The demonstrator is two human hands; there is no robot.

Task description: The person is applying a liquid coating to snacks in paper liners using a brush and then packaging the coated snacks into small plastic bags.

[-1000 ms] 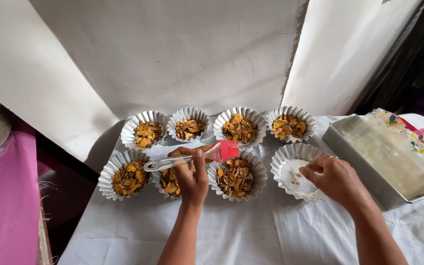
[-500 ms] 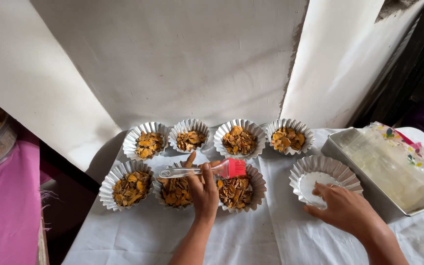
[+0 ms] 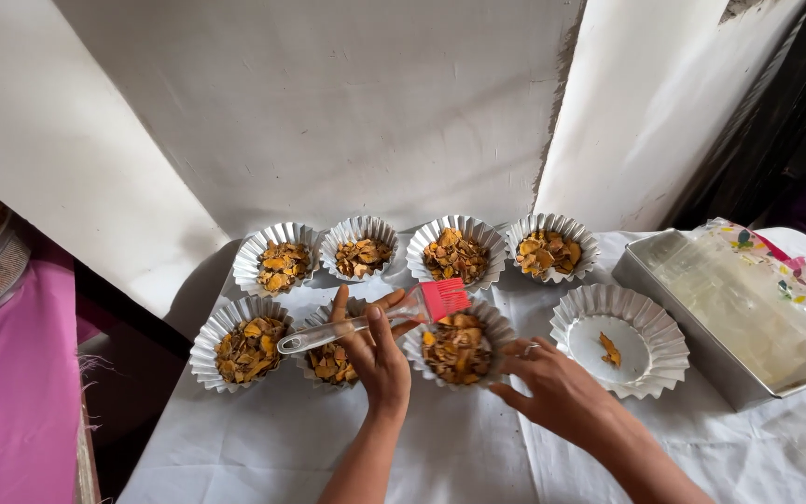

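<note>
Left hand [image 3: 377,350] grips a red-bristled brush [image 3: 375,319] over filled fluted cups [image 3: 457,347]; right hand [image 3: 552,383] rests open just beside; a near-empty cup [image 3: 619,341] sits beyond it.

This looks like a small home food-making corner set against a rough whitewashed plaster wall [image 3: 328,112]. Just in front of that wall a table under a white cloth [image 3: 263,448] carries fluted foil baking cups filled with orange-brown flakes [image 3: 455,254]. A rectangular metal tray [image 3: 720,308] sits to their right, and a pink cloth [image 3: 11,392] lies far left.
</note>
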